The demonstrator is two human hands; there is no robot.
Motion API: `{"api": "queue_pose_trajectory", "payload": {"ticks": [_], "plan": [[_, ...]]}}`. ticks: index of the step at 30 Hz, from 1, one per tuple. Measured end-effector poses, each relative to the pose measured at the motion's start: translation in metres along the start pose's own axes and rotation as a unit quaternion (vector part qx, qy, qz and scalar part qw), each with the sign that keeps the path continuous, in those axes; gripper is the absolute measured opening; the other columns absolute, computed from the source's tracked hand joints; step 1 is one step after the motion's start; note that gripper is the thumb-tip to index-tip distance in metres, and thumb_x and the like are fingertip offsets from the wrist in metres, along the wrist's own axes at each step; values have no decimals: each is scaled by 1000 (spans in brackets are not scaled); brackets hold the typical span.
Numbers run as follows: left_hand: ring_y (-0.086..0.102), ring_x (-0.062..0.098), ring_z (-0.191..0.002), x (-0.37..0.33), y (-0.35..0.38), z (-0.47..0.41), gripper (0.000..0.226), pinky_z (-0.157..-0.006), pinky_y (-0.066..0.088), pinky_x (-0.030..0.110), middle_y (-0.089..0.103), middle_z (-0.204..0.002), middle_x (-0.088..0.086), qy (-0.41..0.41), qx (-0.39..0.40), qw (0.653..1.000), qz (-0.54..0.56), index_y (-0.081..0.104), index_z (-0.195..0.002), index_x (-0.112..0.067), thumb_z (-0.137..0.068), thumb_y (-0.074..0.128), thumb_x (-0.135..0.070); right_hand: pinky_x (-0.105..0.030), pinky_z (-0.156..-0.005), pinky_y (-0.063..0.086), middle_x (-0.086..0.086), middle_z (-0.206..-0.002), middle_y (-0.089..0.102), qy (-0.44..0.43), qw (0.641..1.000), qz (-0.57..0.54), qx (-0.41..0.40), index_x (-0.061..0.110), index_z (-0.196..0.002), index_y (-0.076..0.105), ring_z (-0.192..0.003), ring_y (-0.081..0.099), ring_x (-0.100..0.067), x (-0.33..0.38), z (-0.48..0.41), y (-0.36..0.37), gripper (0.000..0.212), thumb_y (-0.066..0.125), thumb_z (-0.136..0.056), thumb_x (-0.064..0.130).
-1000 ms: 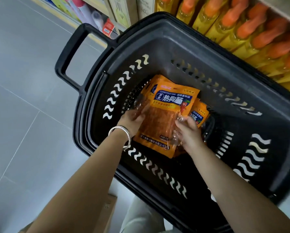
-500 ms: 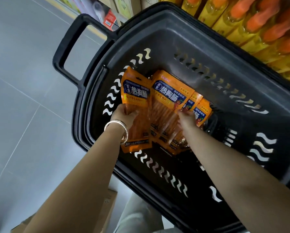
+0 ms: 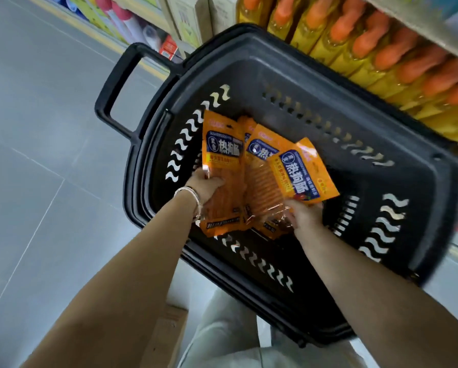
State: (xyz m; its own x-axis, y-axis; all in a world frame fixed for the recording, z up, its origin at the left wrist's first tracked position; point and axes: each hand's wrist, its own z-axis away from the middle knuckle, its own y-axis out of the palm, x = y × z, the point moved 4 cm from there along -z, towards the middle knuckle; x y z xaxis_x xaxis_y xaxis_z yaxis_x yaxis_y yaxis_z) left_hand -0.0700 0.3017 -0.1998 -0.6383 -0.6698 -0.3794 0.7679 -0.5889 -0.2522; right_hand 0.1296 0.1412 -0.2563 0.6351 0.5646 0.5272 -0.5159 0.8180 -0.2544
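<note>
Currently in the hands: flat orange plastic snack packets with blue labels (image 3: 262, 179), fanned out and overlapping one another.
Left hand (image 3: 206, 185): fingers curled on the lower half of the leftmost packet (image 3: 222, 144), gripping it; a silver bracelet (image 3: 188, 192) sits at the wrist.
Right hand (image 3: 303, 215): fingers clamped on the clear bottom ends of the other packets; the rightmost packet (image 3: 302, 171) tilts toward the basket's right end.
Packets' place: inside the black plastic shopping basket (image 3: 289, 75), nearer its handle end; whether they touch its floor cannot be told.
Basket handle (image 3: 116, 83): juts out over the grey tiled floor (image 3: 37, 134).
Beyond the basket's far edge: yellow bottles with orange caps (image 3: 355, 41), in rows.
</note>
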Motion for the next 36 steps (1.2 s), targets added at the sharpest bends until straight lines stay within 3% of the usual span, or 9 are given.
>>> {"api": "queue_pose_trajectory", "payload": {"ticks": [5,11,18,24,26,30,32,34,36], "plan": [[66,22,-84,-11,6,53,24,-74,54,36,69,-97,5,52,-18,996,68,59,-96,-27,-75,66,-36,-28,-62,53,-2,-104,58,-12,1000,18,13,21,-108,56,-97,58,-23,26,48,-52,21,66,-89,19],[59,7,-80,-26,30,140,28,-80,45,31,61,-86,-18,171,-71,976,114,59,-79,-36,-78,58,-64,-49,-96,47,-15,-114,65,-196,967,159,17,13,-125,59,-105,60,-34,60,107,-116,43,53,-94,42],[57,10,-85,-46,94,257,11,-76,40,25,64,-91,-11,343,-83,931,97,60,-95,-32,-90,57,-42,-10,-86,40,-6,-118,64,-399,917,-1,-19,11,-119,61,-106,59,-11,110,200,-245,27,54,-96,22],[61,13,-83,-69,194,361,3,-71,43,25,66,-84,-17,446,-15,891,84,65,-88,-33,-88,62,-33,-19,-78,48,24,-81,64,-483,865,-92,-94,29,-89,64,-81,60,-1,145,271,-403,5,61,-92,27],[58,10,-89,-84,220,394,8,-76,41,23,62,-87,-24,481,-8,873,80,64,-90,-34,-88,60,-40,-21,-70,45,26,-66,62,-509,847,-100,-118,32,-74,60,-69,55,10,157,288,-452,18,62,-91,29],[43,9,-105,-117,263,460,60,-82,27,12,42,-107,-12,525,-13,846,89,49,-133,-12,-90,48,-53,-41,-82,49,-4,-90,72,-541,819,-114,-153,29,-78,64,-84,64,-15,183,314,-534,18,58,-93,36],[46,4,-91,-136,279,488,45,-61,28,1,47,-96,-18,547,12,830,103,58,-122,-13,-93,48,-46,-41,-83,49,-9,-92,71,-555,805,-113,-177,29,-78,63,-82,62,-15,201,323,-566,21,54,-94,40],[49,-8,-61,-157,289,517,27,-44,33,2,52,-68,-24,570,17,815,100,63,-81,-21,-93,51,-42,-27,-74,48,-5,-84,70,-580,781,-125,-197,30,-75,63,-73,57,1,220,333,-593,23,54,-95,38],[52,-15,-53,-181,296,541,23,-52,40,3,57,-60,-24,604,24,790,105,59,-72,-28,-92,55,-38,-24,-68,46,-9,-78,68,-603,756,-119,-225,24,-79,66,-68,54,5,244,341,-614,22,55,-95,34]]}}
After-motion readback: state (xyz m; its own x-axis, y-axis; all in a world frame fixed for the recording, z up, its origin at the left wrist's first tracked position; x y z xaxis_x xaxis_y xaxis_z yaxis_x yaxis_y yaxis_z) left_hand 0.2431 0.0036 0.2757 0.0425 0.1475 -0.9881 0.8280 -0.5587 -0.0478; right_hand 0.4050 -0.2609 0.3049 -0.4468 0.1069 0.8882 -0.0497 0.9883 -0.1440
